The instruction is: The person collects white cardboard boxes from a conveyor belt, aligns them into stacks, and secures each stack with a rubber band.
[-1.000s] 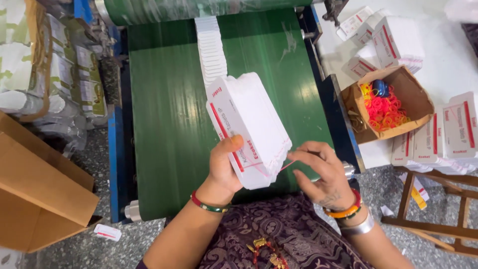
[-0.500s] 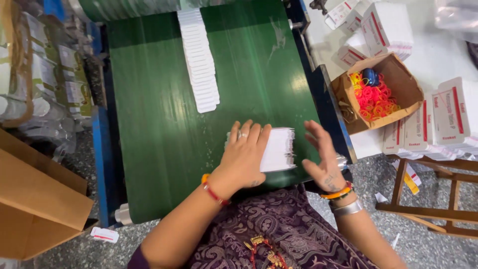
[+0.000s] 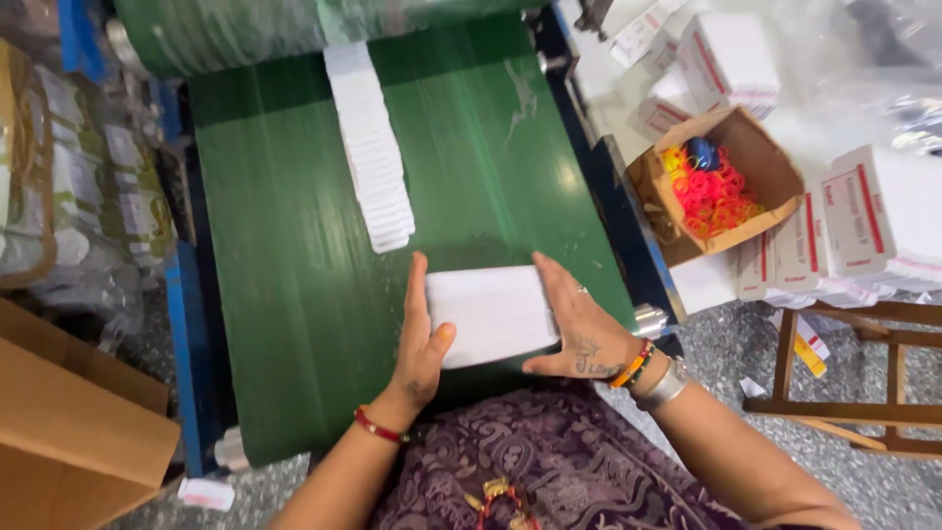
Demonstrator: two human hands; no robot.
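While both hands press in from the two sides, this is how things lie.

Grip: the left hand (image 3: 420,344) and the right hand (image 3: 579,329) are flat and open, fingers straight, one palm on each short end of the stack. They squeeze it between them but do not curl around it.

Thing held: a flat white stack of paper cartons (image 3: 491,314) lies on the belt, right between the two hands and touching both.

Long way: the stack runs from side to side, left hand to right hand. Both hands are just as near.

Surface: a wide green conveyor belt (image 3: 285,294) with a blue metal frame (image 3: 191,324) carries it. The belt is smooth and a bit shiny.

Further up the belt: a long row of overlapping white flat cartons (image 3: 371,147) lies apart from the held stack, pointing away from the person.

Right side: an open brown cardboard box (image 3: 760,162) full of small pink, yellow and orange rubber bands (image 3: 711,191) sits near the right hand, past the belt edge. White bundles with red stripes (image 3: 868,211) sit beside it.

Left side: a big brown cardboard carton (image 3: 69,422) stands on the floor, well apart.

Room: bare belt lies to the left of the stack.
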